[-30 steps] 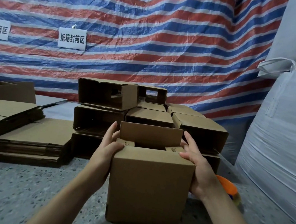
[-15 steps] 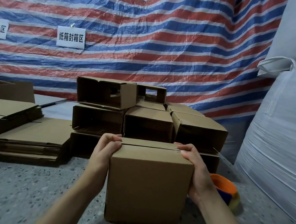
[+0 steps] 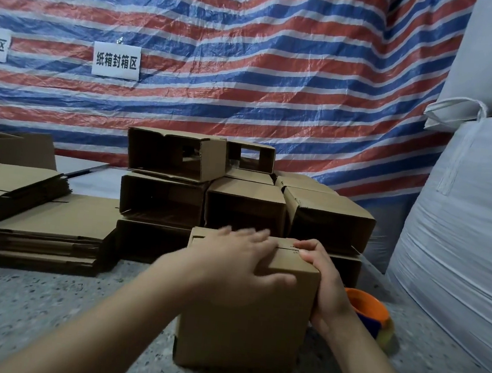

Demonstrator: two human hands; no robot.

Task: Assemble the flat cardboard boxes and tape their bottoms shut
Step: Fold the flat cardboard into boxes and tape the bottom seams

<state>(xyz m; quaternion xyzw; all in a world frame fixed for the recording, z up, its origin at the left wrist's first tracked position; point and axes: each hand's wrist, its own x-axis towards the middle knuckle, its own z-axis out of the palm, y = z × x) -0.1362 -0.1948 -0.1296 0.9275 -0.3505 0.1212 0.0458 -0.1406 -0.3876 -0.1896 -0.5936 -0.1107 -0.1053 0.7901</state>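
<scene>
A brown cardboard box point(image 3: 238, 331) stands upright on the speckled grey surface point(image 3: 42, 317) in front of me, its top flaps folded flat. My left hand point(image 3: 239, 264) lies across the closed flaps with fingers spread and straight, slightly blurred. My right hand point(image 3: 322, 282) grips the box's right side, thumb and fingertips hooked over the top right edge. An orange and blue tape dispenser point(image 3: 371, 315) sits just right of the box, partly hidden behind my right wrist.
Several assembled open boxes point(image 3: 246, 204) are stacked directly behind the box. Stacks of flat cardboard point(image 3: 46, 226) lie to the left. A large white sack point(image 3: 463, 239) rises at the right. A striped tarp point(image 3: 251, 65) with white signs hangs behind.
The far flap has been folded down and the box top closed. My left hand has moved from the box's left side onto the top flaps; my right hand stays at the right side.
</scene>
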